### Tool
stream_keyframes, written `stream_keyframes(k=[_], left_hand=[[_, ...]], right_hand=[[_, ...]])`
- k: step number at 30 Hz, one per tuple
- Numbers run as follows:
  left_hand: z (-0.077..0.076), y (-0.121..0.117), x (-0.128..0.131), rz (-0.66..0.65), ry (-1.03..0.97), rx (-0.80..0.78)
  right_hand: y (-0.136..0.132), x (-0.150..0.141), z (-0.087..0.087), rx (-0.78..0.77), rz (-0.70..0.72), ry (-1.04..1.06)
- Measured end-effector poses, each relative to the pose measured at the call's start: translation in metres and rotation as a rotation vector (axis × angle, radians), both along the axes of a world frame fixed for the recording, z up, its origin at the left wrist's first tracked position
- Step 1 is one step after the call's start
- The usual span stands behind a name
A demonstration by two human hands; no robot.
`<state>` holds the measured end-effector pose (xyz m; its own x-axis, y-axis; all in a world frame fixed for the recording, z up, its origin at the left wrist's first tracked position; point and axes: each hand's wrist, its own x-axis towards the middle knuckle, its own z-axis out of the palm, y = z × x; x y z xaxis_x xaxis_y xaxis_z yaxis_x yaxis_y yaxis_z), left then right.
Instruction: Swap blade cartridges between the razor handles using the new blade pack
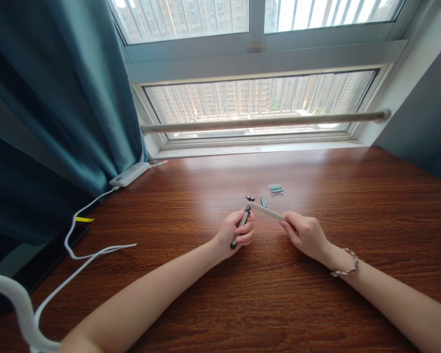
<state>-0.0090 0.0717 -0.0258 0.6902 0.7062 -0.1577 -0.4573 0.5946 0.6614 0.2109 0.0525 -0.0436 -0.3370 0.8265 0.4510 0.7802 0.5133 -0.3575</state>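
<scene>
While the left hand [235,233] grips and partly hides a razor [244,219] over the table [389,235], the right hand [306,235] pinches a white stick [270,212]; a small cartridge [263,202] and clear case [276,189] lie just beyond, a white cable [112,249] at left.

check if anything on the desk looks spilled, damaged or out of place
Nothing is clearly spilled or broken. Pale marks at the back left of the desk, by the white box, stand out against brown wood; I can't tell what they are. A teal piece lies loose outside the clear pack.
</scene>
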Motion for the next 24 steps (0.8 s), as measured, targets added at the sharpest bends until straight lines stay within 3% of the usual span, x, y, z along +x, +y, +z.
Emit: stream_keyframes(k=[5, 10, 15, 19, 24], left_hand=[[0.0000, 0.0017, -0.0017, -0.042, -0.015, 0.001], [-0.0014, 0.0035, -0.0023, 0.015, 0.017, 0.064], [-0.0025, 0.0036, -0.0021, 0.000, 0.020, 0.084], [-0.0016, 0.0030, -0.0020, -0.006, 0.023, 0.078], [-0.0020, 0.0021, -0.0017, -0.001, 0.013, 0.100]], right_hand=[[-0.0007, -0.0002, -0.0006, 0.044, -0.112, 0.018], [0.0002, -0.0001, -0.0001, -0.012, -0.048, 0.046], [0.0021, 0.0015, -0.0012, 0.003, -0.129, 0.059], [0.0023, 0.0019, -0.0018, -0.040, -0.045, 0.025], [0.0032, 0.0019, -0.0016, -0.045, -0.102, 0.065]])
